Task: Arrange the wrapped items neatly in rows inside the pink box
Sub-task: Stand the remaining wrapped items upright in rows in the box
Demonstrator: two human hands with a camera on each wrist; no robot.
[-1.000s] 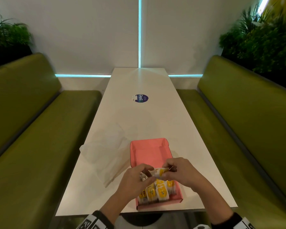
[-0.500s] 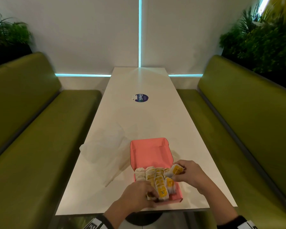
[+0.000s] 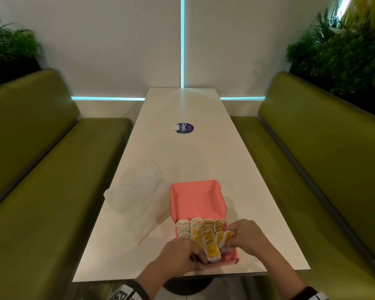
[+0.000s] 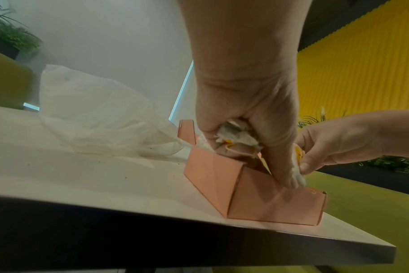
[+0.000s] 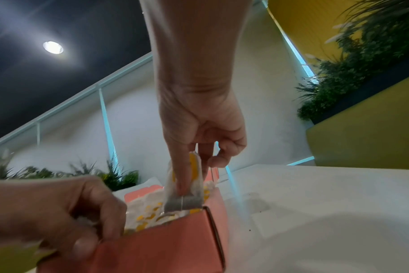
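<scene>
**Packets going into the pink box**

Wrapped packets (image 3: 206,237), white with yellow print, standing in rows in the near half of the pink box (image 3: 196,201), lid flap open at the far end. Right hand (image 3: 246,237) pinching one packet (image 5: 187,177) upright at the box's right wall. Left hand (image 3: 180,253) curled around a bunch of packets at the near-left corner. Box near the front edge of a white table (image 3: 182,161); crumpled clear plastic bag (image 4: 100,114) just left of it.

box (image 3: 197,200) on table (image 3: 182,156) near front edge | wrapped items (image 3: 206,234) in rows inside box | plastic bag (image 3: 136,191) left of box | benches either side of table
</scene>
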